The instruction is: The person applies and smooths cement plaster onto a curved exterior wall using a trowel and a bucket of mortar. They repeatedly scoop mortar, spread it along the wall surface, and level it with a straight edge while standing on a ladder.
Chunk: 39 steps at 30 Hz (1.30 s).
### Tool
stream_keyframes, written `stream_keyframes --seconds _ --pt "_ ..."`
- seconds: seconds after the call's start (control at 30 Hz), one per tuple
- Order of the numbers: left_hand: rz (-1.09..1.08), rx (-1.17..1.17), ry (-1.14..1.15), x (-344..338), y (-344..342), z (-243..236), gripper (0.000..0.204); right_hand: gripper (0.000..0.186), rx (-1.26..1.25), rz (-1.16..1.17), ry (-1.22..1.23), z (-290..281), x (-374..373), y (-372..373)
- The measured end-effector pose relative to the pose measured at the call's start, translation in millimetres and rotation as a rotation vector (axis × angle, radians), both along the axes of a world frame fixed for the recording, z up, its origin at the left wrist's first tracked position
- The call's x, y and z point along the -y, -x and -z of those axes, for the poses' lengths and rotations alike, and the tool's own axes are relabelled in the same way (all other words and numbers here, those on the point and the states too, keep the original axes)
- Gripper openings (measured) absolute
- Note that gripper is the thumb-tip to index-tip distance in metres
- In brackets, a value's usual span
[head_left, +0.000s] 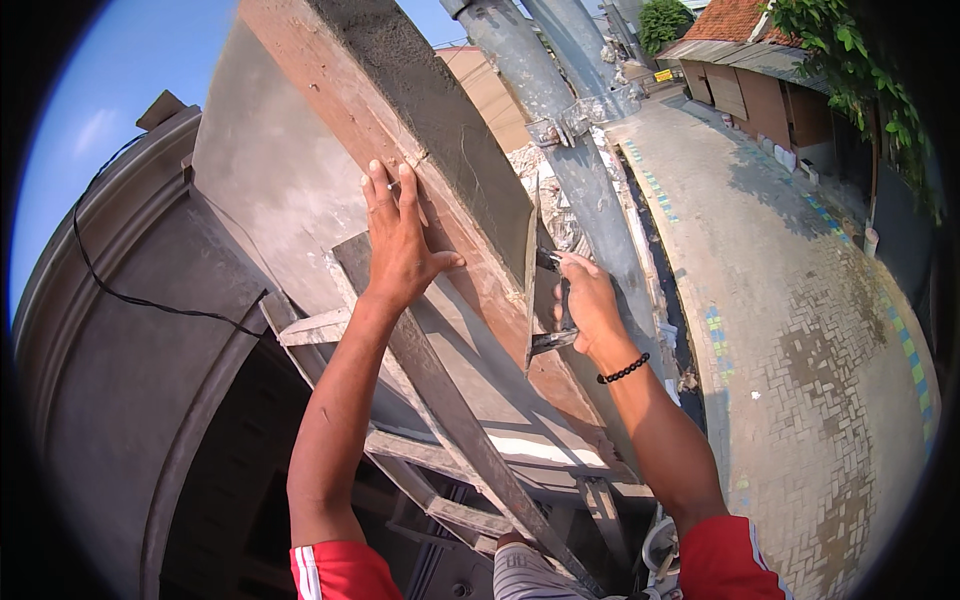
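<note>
Wrapped around the handle of a plastering trowel [531, 290], the right hand [588, 305] has its fingers curled shut on the grip, holding the flat blade on edge against the wet grey render [440, 110] that coats the face of a slanted beam. A string of black beads [624, 370] circles that wrist. Up and to the left, the left hand [400, 240] lies flat with its fingers spread and pressed onto a reddish wooden guide board [400, 150] fixed along the beam's edge, thumb stretched out to the side; it holds nothing, only bears against the wood. The trowel sits just beside the lower end of the rendered strip, between the board and a grey metal pole [560, 120] that runs up past the right hand. Below both forearms, grey timber scaffold members [450, 420] cross at angles, and the person's red sleeves [340, 572] and striped shorts [530, 578] show at the lower edge. To the left curves a plastered arch [110, 330] with a black cable [130, 297] draped over it. Far beneath on the right lies a paved street [800, 330] of patterned blocks with a coloured strip, edged by low buildings with tiled roofs [730, 20] and green foliage [850, 60].
</note>
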<state>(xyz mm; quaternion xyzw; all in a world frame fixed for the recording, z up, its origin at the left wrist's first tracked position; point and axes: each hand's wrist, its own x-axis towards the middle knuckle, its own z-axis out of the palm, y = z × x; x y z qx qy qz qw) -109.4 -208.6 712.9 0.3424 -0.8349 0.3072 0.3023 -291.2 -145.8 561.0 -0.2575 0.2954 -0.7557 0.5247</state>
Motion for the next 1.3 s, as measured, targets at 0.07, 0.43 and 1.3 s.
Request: stream_keyframes --seconds 0.07,0.43,1.3 --pt "-0.024 0.002 -0.009 -4 -4 -1 0.142 0.03 0.032 -0.024 0.054 -27 -3 -3" --pt "0.058 -0.022 0.008 1 -3 -1 0.137 0.025 -0.034 0.013 0.194 -134 8 6" --pt "0.091 0.025 -0.045 3 -4 -1 0.124 0.018 -0.077 -0.141 0.661 -228 -45 -3"
